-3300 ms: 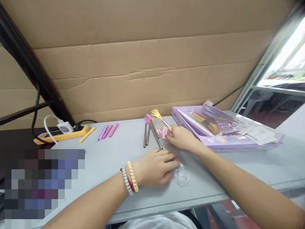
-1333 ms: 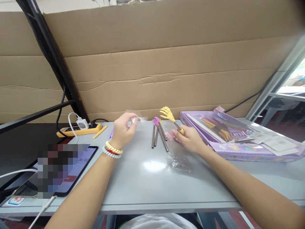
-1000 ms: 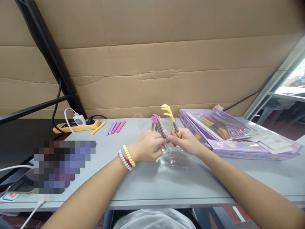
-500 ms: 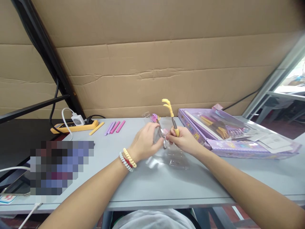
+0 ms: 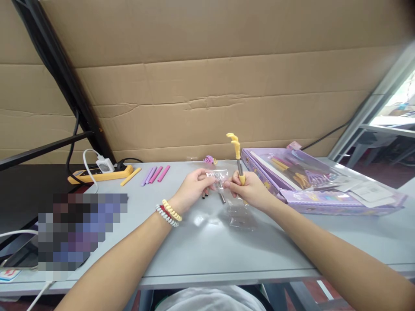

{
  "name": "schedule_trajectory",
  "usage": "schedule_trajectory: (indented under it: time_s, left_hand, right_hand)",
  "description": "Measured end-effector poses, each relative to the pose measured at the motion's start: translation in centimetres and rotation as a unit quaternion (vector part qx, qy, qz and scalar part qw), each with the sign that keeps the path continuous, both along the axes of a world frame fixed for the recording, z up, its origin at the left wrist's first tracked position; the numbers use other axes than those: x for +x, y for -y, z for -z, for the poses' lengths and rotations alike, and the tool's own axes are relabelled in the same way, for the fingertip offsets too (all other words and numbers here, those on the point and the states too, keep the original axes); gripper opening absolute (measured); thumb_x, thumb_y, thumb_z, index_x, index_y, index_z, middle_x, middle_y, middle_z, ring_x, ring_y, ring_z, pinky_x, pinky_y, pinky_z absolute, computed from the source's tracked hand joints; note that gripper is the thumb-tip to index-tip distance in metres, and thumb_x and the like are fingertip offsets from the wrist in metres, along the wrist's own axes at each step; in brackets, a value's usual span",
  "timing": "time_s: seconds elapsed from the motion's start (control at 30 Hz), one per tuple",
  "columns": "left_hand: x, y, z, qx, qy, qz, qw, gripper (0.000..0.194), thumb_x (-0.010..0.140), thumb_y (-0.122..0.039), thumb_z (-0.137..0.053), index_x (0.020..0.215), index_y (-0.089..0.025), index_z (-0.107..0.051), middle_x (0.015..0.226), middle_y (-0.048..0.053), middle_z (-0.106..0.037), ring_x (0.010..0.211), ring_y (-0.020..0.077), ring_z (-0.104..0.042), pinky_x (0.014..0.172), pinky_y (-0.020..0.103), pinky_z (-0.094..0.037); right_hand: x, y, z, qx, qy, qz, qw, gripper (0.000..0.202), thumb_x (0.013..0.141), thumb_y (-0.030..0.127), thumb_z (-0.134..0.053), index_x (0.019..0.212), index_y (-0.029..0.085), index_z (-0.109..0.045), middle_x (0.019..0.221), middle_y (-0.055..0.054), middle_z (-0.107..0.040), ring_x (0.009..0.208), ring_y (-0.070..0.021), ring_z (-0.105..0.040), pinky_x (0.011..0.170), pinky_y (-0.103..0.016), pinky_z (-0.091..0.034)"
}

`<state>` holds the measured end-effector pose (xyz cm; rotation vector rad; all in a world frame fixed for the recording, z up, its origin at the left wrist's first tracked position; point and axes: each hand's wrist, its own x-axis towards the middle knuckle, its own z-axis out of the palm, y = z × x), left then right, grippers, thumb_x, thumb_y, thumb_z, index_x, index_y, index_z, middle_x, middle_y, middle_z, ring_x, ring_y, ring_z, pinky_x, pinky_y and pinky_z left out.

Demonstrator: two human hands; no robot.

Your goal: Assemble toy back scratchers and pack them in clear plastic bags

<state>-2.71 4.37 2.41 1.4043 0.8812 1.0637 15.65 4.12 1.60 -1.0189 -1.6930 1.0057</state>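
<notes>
Upright in my right hand is a small yellow back scratcher with a curled, hand-shaped end and a metal shaft. The thumb and finger of that closed hand are also at a clear plastic bag. My left hand pinches the bag's other side, near its crinkled top. Thin metal rods show beneath the plastic between the hands. Behind them lies a purple claw-shaped head with a yellow one beside it, partly covered by plastic.
A purple open box at the right holds more yellow and purple pieces and papers. Purple and pink sticks and a yellow stick lie at the left. Behind them is a yellow power strip with cables. Cardboard backs the grey table.
My left hand has shifted slightly left and down, exposing more of the bag and rods. The back scratcher has moved a little right and turned in my right hand.
</notes>
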Motion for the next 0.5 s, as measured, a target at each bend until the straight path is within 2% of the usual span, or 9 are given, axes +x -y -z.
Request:
schedule_trajectory:
  time_s: [0.13, 0.27, 0.4, 0.5]
  left_hand:
    - [-0.2, -0.1, -0.1, 0.018, 0.075, -0.032, 0.997, 0.021, 0.070, -0.026, -0.069, 0.083, -0.013, -0.058, 0.071, 0.003, -0.068, 0.064, 0.0127, -0.061, 0.064, 0.028, -0.048]
    - [-1.1, -0.6, -0.8, 0.036, 0.132, -0.113, 0.984, 0.026, 0.065, -0.025, -0.075, 0.082, -0.012, -0.059, 0.073, 0.005, -0.071, 0.069, 0.0146, -0.066, 0.072, 0.032, -0.053]
    - [-2.3, -0.9, -1.6, 0.059, 0.202, -0.189, 0.959, 0.029, 0.061, -0.026, -0.079, 0.077, -0.013, -0.059, 0.072, 0.004, -0.071, 0.067, 0.0148, -0.067, 0.072, 0.032, -0.055]
    - [-2.6, -0.9, -1.9, 0.066, 0.222, -0.204, 0.951, 0.031, 0.058, -0.027, -0.080, 0.075, -0.013, -0.059, 0.071, 0.003, -0.070, 0.066, 0.0148, -0.067, 0.070, 0.032, -0.055]
  right_hand:
    - [0.1, 0.2, 0.1, 0.060, 0.117, 0.022, 0.991, 0.042, 0.076, 0.044, -0.058, 0.059, 0.022, -0.027, 0.050, 0.007, -0.039, 0.047, -0.0082, -0.037, 0.048, -0.024, -0.029]
    - [0.5, 0.1, 0.0, 0.158, 0.250, 0.090, 0.951, 0.039, 0.078, 0.043, -0.053, 0.057, 0.022, -0.029, 0.049, 0.006, -0.035, 0.049, -0.0088, -0.028, 0.048, -0.024, -0.022]
    - [1.1, -0.3, -0.2, 0.147, 0.308, 0.146, 0.929, 0.042, 0.079, 0.048, -0.052, 0.057, 0.022, -0.027, 0.047, 0.006, -0.035, 0.048, -0.0099, -0.027, 0.047, -0.025, -0.020]
    - [1.3, -0.6, -0.1, 0.126, 0.327, 0.185, 0.918, 0.043, 0.078, 0.054, -0.052, 0.058, 0.023, -0.029, 0.046, 0.005, -0.037, 0.047, -0.0105, -0.029, 0.046, -0.025, -0.020]
